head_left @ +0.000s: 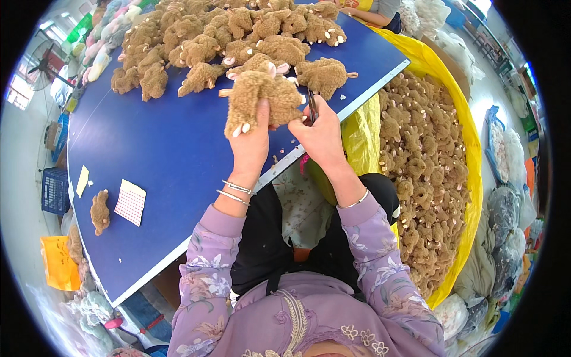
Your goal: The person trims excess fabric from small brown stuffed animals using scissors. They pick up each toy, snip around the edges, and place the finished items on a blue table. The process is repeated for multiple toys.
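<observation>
My left hand (253, 140) is closed on a curly brown plush toy (262, 95) with pink-lined ears, small white feet and a ribbon loop at its side. It is held up over the table's edge. My right hand (324, 134) grips small dark scissors (312, 107), their blades upward beside the toy's right side. The right fingertips meet the toy near a white foot; what they pinch there is hidden. Just beyond, another brown plush toy (322, 75) lies on the blue table (160, 149).
Many similar plush toys (196, 50) cover the table's far part. To my right, a large yellow-lined container (470, 220) holds a heap of them. A dotted sticker sheet (130, 202) and a lone plush toy (100, 212) lie at left. Another person's arm (363, 15) shows at the back.
</observation>
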### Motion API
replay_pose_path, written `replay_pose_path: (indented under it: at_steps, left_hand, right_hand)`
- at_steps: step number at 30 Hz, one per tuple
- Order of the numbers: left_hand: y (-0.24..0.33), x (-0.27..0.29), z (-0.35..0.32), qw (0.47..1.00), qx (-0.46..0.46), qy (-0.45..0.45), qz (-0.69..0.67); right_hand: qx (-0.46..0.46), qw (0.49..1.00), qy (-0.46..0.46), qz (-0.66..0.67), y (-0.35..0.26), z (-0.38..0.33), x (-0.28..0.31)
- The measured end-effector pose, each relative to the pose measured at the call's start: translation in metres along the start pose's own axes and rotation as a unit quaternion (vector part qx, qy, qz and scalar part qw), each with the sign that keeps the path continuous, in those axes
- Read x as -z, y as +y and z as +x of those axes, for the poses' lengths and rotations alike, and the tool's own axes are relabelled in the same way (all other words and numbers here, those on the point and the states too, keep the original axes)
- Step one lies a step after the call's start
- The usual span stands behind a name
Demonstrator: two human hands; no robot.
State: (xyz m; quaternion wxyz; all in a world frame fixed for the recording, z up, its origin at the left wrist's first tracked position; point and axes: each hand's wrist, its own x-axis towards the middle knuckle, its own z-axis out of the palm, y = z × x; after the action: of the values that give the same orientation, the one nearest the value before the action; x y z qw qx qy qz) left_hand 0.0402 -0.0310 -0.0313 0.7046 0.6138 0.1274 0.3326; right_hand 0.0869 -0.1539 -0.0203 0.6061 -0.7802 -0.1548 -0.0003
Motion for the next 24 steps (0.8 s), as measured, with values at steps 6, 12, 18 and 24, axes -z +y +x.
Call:
replay_pose_path:
  at_steps: [6, 12, 18, 24]
  left_hand:
    - [-0.003, 0.006, 0.007, 0.999, -0.009, 0.003, -0.049]
    - [0.002, 0.004, 0.004, 0.999, 0.043, 0.003, -0.025]
    - [-0.012, 0.007, 0.012, 0.992, 0.033, 0.016, -0.118]
    - [-0.005, 0.013, 0.012, 0.967, 0.068, -0.082, -0.233]
  right_hand:
    - [0.1, 0.993, -0.054, -0.041, -0.004, -0.013, 0.005]
    - [0.08, 0.995, -0.03, 0.052, -0.001, -0.016, 0.002]
    - [0.166, 0.983, -0.079, -0.002, 0.004, -0.027, -0.006]
    - [0.101, 0.967, -0.05, 0.228, 0.008, -0.013, 0.01]
